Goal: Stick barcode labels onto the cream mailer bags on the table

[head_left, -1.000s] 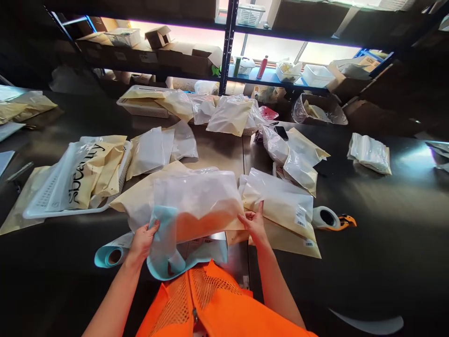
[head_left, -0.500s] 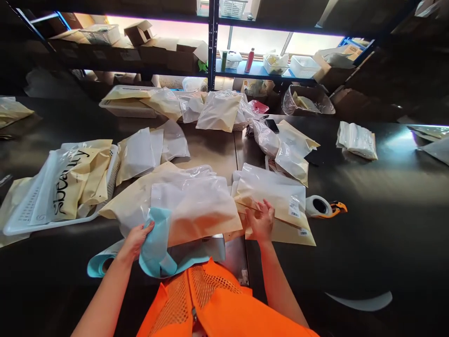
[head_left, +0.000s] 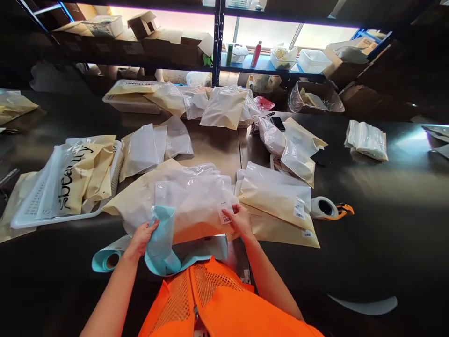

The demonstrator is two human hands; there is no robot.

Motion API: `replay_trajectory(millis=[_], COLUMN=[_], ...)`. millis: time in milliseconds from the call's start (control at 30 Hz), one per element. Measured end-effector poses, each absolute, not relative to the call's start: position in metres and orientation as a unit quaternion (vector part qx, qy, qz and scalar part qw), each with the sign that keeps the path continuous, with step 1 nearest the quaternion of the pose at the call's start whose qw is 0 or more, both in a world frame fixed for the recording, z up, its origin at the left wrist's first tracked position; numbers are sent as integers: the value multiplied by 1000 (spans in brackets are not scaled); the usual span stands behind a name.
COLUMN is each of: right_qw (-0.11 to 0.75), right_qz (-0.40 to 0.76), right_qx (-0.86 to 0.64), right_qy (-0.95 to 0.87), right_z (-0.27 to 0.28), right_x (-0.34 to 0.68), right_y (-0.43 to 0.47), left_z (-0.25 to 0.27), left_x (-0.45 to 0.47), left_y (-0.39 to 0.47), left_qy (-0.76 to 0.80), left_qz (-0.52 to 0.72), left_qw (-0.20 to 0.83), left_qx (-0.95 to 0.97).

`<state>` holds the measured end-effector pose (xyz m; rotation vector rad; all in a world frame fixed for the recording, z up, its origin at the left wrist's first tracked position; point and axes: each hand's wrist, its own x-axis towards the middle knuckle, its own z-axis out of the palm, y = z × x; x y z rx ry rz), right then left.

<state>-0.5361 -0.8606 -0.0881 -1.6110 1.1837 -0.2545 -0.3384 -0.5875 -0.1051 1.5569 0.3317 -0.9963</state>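
A frosted plastic bag (head_left: 196,201) lies flat in front of me, over other bags. My right hand (head_left: 241,221) is at its right side, the thumb on a small white barcode label (head_left: 225,213) that lies against the bag. With my left hand (head_left: 143,238) I pinch the edge of a light-blue backing strip (head_left: 163,238), which loops down over the bag's left end. The strip's roll (head_left: 111,260) rests on the table to the left. More bags (head_left: 273,192) with barcode labels lie stacked just right of my right hand.
A white basket (head_left: 56,223) with printed bags stands at left. Loose bags (head_left: 147,145) and a phone (head_left: 278,123) lie farther back. A tape dispenser (head_left: 324,207) sits at right. Behind the table rises a shelf (head_left: 218,42) with boxes and bottles.
My right hand has moved left from the right-hand stack onto the middle bag. A white barcode label now shows under its thumb. My left hand still holds the blue strip.
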Motion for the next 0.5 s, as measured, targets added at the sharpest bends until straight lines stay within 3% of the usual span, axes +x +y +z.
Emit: replay_trajectory(millis=[133, 333, 500], right_qw=[422, 414, 310], right_qz=[-73, -52, -8], right_qx=[-734, -718, -769], right_qy=[527, 557, 559], right_z=[-73, -73, -75], right_x=[-534, -532, -529], right_y=[-856, -853, -848], left_z=[-102, -99, -98], left_x=[-340, -340, -340], left_y=[-590, -593, -595], left_qy=[170, 169, 170], left_qz=[-428, -435, -434], left_qw=[584, 583, 571], left_qx=[668, 665, 676])
